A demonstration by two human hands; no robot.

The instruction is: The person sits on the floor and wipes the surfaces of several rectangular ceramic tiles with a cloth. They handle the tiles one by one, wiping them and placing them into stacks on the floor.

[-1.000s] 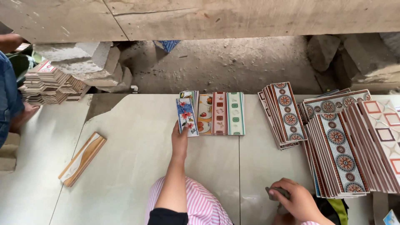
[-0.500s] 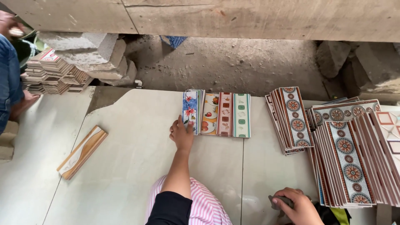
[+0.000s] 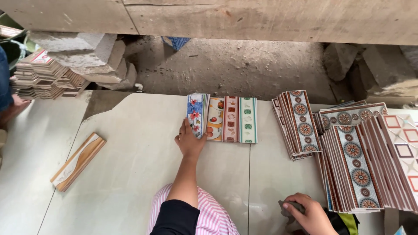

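Where the big pale floor slabs lie flat and shiny, a person sits with long, thin picture tiles all around. The slabs are smooth and glossy, with thin lines where they meet. Past them is rough grey ground with chunky stone blocks.

On the right, the big leaning stacks of tiles with round flower wheels rest on their edges, packed tight like books. A smaller fanned stack leans just beside them. Far on the left sits another pile of tiles, next to someone else's foot.

In the middle, four tiles lie side by side in a row, touching. They are hard, shiny and straight-edged. From the right they are the green swirl tile, the red striped tile, the fruit tile and the blue flower tile. A few more thin tiles seem to be tucked under or beside the blue one.

A brown wavy tile lies alone, well apart on the left.

The left hand is at the near end of the blue flower tile. One finger stretches up along its left edge, the thumb is by its near end, and the other fingers are loosely tucked. It looks like pushing, not grabbing. I think the step is lining this tile up with the row. For a neat fit, its long edge would need to sit flat against the fruit tile, with the near ends level.

The right hand is low down, fingers curled tight round a small dark grey thing. I cannot tell what it is.
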